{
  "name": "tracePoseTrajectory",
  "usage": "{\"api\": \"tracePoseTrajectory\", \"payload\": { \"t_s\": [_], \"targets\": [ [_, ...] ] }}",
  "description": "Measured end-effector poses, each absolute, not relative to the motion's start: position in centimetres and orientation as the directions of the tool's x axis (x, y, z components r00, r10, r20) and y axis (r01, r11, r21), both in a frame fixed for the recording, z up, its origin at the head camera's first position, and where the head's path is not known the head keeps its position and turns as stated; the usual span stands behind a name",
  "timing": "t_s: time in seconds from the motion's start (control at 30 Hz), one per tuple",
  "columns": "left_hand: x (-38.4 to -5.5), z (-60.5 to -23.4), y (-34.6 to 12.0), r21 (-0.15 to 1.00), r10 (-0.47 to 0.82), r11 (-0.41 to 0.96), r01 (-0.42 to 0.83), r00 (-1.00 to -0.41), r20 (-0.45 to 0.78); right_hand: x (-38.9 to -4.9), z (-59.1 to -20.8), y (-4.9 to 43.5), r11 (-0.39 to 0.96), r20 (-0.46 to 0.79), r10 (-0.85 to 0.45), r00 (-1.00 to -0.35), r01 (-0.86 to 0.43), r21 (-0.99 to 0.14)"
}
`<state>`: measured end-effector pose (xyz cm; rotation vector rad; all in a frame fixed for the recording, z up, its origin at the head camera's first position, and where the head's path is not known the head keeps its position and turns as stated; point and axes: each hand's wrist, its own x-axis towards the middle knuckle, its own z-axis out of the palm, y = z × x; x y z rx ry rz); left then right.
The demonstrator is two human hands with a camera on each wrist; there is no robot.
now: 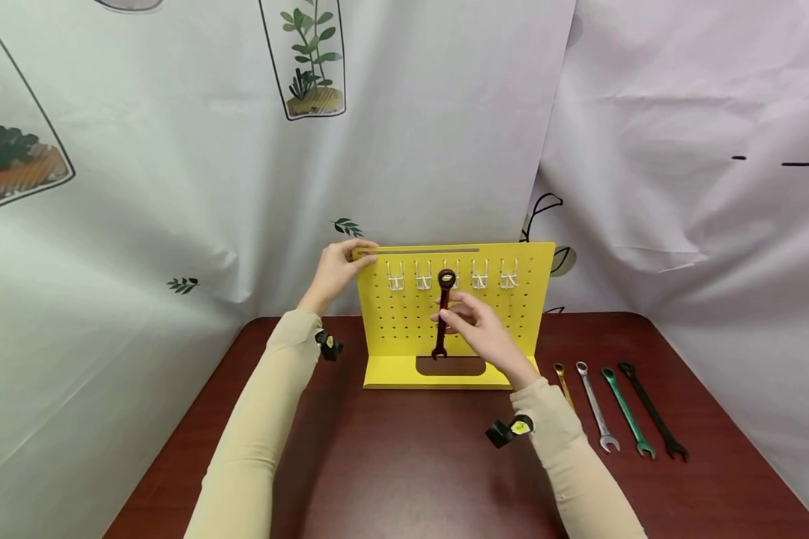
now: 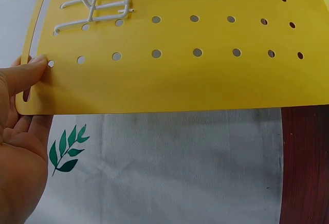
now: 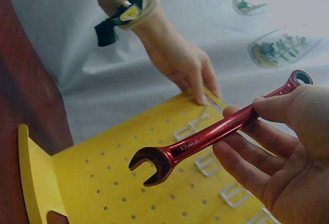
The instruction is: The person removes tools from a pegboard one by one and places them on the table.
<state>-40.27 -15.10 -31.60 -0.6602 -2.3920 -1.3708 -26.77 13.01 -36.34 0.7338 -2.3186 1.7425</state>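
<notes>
The right hand (image 1: 483, 329) pinches a red spanner (image 3: 205, 139) by its shaft, between thumb and fingers, and holds it upright against the face of the yellow pegboard (image 1: 532, 299), ring end up at the middle one of the white hooks (image 1: 395, 278) along the board's top row, open jaw hanging towards the board's foot. The left hand (image 1: 333, 271) grips the board's top left corner, thumb on the front and fingers behind, steadying it.

The step in hand looks like hanging the spanner. Judging by this, the next move calls for threading the ring over the hook's prongs and easing the pinch only once the hook bears the weight.

The spanner is glossy metallic red, slim, with printed size marks on the shaft. Right of the board, four more spanners (image 1: 613, 408) lie side by side on the worktop (image 1: 404, 464).
</notes>
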Motion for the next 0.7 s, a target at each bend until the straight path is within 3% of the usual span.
{"api": "tracePoseTrajectory", "payload": {
  "t_s": [0.7],
  "targets": [
    [-40.2, -31.4, -15.0, 0.733, 0.236, 0.435, 0.523, -0.852, 0.468, -24.8, -35.7, 18.8, 0.22, 0.455, -0.122, -0.882, -0.471, -0.854]
  ]
}}
